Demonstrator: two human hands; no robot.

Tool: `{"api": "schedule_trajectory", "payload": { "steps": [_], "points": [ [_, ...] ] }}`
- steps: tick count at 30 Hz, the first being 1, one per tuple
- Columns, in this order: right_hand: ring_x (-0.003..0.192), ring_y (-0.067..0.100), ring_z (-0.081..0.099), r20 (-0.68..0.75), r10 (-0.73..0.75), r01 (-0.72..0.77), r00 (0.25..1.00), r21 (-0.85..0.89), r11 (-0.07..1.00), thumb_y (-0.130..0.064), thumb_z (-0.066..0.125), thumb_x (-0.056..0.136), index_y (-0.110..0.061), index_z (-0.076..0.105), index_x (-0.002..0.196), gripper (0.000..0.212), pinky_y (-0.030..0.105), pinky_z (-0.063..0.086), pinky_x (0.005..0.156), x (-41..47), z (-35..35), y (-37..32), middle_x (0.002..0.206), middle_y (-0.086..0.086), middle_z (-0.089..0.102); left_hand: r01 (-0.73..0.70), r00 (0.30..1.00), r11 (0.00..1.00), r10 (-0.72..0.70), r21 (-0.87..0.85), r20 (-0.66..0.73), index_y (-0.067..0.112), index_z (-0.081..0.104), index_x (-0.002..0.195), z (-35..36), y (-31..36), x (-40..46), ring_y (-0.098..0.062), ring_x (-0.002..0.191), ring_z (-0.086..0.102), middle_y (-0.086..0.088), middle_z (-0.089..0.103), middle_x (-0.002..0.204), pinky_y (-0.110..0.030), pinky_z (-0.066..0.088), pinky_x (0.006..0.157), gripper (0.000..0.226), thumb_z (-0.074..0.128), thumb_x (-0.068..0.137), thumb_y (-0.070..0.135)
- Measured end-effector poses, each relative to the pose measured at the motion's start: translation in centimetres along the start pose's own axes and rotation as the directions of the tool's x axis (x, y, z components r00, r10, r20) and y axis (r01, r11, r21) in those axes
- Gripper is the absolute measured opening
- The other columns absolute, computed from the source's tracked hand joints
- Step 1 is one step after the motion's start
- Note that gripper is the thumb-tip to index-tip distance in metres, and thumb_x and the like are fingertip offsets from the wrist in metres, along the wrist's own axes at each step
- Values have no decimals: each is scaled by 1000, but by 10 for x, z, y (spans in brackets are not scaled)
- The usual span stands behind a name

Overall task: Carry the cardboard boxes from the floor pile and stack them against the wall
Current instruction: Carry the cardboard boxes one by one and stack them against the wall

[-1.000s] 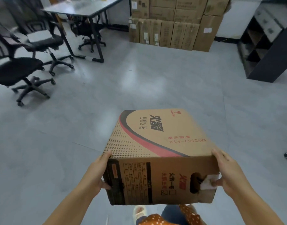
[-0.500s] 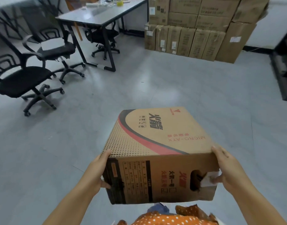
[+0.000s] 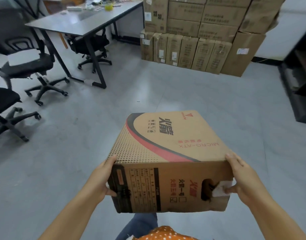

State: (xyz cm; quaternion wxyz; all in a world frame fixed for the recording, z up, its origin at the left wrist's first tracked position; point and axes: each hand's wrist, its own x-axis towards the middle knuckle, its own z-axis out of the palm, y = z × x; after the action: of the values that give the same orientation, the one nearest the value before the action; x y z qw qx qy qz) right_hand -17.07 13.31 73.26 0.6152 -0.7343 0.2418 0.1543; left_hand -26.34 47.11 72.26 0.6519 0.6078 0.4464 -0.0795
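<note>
I carry a brown cardboard box [image 3: 167,144] printed with red and black curves and "MICRO-ATX", held in the air in front of me. My left hand [image 3: 101,179] grips its near left corner, thumb on the near face. My right hand [image 3: 242,177] grips the near right corner, thumb pressing a white torn label beside the handle cut-out. Ahead, a stack of cardboard boxes [image 3: 200,32] stands against the white wall at the top of the view, several upright ones in its bottom row.
A dark desk [image 3: 83,23] with black legs stands at the upper left, with black office chairs [image 3: 27,66] around it. A dark shelf unit [image 3: 299,75] lines the right edge. Grey floor [image 3: 148,94] lies open between me and the stack.
The stacked boxes, desk and chairs have grown larger and shifted down in view as I walk toward the wall. Both hands keep the same hold on the box.
</note>
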Motion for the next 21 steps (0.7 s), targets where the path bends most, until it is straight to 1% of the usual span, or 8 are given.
{"api": "schedule_trajectory", "payload": {
  "steps": [3, 6, 10, 11, 13, 15, 17, 21],
  "points": [
    [115, 18, 42, -27, -10, 11, 1000, 37, 999, -44, 47, 97, -36, 54, 131, 35, 63, 46, 86, 54, 21, -34, 127, -6, 49, -11, 1000, 999, 10, 40, 26, 30, 61, 103, 23, 51, 59, -13, 84, 53, -1, 68, 97, -46, 53, 57, 29, 42, 96, 51],
    [116, 17, 41, -81, -21, 27, 996, 73, 997, -43, 47, 97, -37, 55, 129, 33, 65, 44, 91, 110, 41, -74, 128, -6, 50, -21, 998, 997, 17, 69, 57, 31, 61, 101, 47, 114, 118, -14, 83, 52, 0, 68, 93, -49, 53, 60, 28, 43, 95, 51],
    [117, 20, 43, -136, -16, 32, 991, 119, 992, -42, 47, 97, -37, 54, 132, 35, 62, 47, 85, 172, 66, -136, 128, -6, 50, -69, 993, 993, 59, 93, 102, 30, 62, 104, 75, 205, 180, -13, 87, 54, 0, 69, 96, -52, 55, 64, 29, 43, 95, 51],
    [116, 21, 45, -148, -21, 40, 989, 127, 991, -41, 46, 98, -37, 56, 128, 32, 62, 47, 85, 186, 71, -149, 126, -6, 52, -77, 991, 992, 65, 104, 115, 30, 62, 105, 82, 225, 194, -15, 90, 55, -1, 69, 98, -55, 55, 69, 29, 43, 95, 50],
    [110, 20, 48, -163, -36, 59, 986, 134, 989, -40, 46, 98, -41, 61, 111, 20, 62, 47, 88, 212, 80, -171, 117, -9, 57, -76, 989, 989, 59, 130, 133, 29, 61, 108, 95, 259, 220, -23, 100, 56, -4, 69, 102, -63, 51, 78, 31, 42, 96, 51],
    [107, 17, 52, -164, -53, 75, 985, 129, 989, -40, 46, 98, -44, 63, 96, 18, 62, 47, 90, 239, 88, -193, 107, -17, 59, -75, 988, 987, 54, 143, 144, 29, 60, 113, 108, 287, 244, -29, 110, 53, -6, 69, 105, -67, 48, 82, 34, 42, 96, 51],
    [107, 17, 54, -162, -51, 72, 986, 127, 989, -41, 46, 97, -45, 64, 93, 19, 61, 48, 90, 267, 95, -213, 106, -19, 60, -68, 988, 985, 45, 160, 145, 28, 59, 116, 122, 313, 269, -29, 113, 51, -7, 68, 107, -67, 48, 84, 35, 42, 96, 52],
    [111, 17, 52, -168, -47, 70, 985, 131, 989, -40, 47, 97, -45, 64, 96, 18, 63, 45, 94, 342, 103, -250, 107, -21, 59, -49, 987, 986, 24, 162, 157, 29, 59, 113, 163, 363, 323, -26, 108, 51, -6, 68, 105, -65, 49, 81, 33, 40, 97, 51]
  ]
}}
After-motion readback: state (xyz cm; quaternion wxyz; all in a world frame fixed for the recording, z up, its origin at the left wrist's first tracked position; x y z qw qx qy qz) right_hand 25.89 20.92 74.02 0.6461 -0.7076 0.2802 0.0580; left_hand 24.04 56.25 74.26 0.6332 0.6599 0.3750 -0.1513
